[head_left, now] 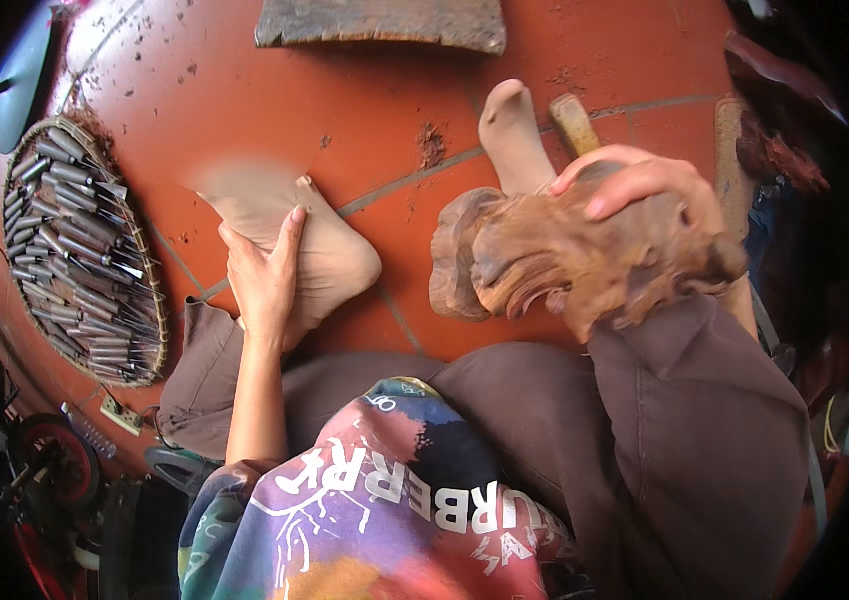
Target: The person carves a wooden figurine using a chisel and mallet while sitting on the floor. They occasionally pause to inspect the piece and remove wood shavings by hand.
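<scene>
Visibly, the right hand [659, 190] curls its fingers over a gnarled brown wooden piece [569, 250], perhaps resting against the brown-trousered right leg [704, 430]; the left hand [264, 268] clasps a beige-socked foot [334, 255] between thumb and fingers.

A hand could slip over the shiny red tile floor [409, 305] between the left foot in its tan sock [329, 255] and the bumpy brown lump of wood [594, 250]. Leftward, the oval woven basket [160, 310] of dark-handled tools [84, 245] blocks the way; up front, a thick grey wooden board [379, 22] does.
</scene>
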Available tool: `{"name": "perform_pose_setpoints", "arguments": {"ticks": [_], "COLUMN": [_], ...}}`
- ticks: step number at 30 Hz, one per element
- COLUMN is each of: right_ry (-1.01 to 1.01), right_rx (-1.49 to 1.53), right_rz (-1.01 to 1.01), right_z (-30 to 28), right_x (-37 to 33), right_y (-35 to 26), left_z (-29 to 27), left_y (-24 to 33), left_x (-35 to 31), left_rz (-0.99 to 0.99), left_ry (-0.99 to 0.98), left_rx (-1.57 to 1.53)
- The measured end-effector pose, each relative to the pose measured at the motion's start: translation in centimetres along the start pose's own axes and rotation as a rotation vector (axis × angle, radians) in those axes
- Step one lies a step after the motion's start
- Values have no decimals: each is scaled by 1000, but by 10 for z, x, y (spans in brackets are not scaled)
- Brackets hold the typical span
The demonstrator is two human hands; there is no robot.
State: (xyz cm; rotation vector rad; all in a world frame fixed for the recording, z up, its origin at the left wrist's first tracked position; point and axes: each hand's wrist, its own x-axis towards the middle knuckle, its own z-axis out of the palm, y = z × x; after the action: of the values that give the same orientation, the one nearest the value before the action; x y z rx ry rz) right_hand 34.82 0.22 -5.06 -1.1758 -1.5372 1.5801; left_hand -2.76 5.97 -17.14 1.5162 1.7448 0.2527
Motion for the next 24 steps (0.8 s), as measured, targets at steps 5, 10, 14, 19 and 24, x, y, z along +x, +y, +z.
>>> {"name": "perform_pose_setpoints", "arguments": {"ticks": [5, 10, 14, 19, 24], "right_ry": [202, 349, 444, 476, 59], "right_rx": [284, 311, 296, 335, -16], "right_rz": [-236, -165, -39, 127, -15], "right_z": [-2, 30, 58, 76, 42], "right_x": [-24, -57, -84, -85, -76], "right_y": [-24, -63, -80, -78, -47], "left_z": [-2, -2, 14, 47, 57], "left_y": [-7, -25, -1, -17, 1], "left_x": [-14, -35, -93, -130, -100], "left_rz": [-67, 7, 173, 458, 556], "left_ry": [-55, -26, -174, -329, -408], "left_rx": [60, 355, 381, 438, 453]}}
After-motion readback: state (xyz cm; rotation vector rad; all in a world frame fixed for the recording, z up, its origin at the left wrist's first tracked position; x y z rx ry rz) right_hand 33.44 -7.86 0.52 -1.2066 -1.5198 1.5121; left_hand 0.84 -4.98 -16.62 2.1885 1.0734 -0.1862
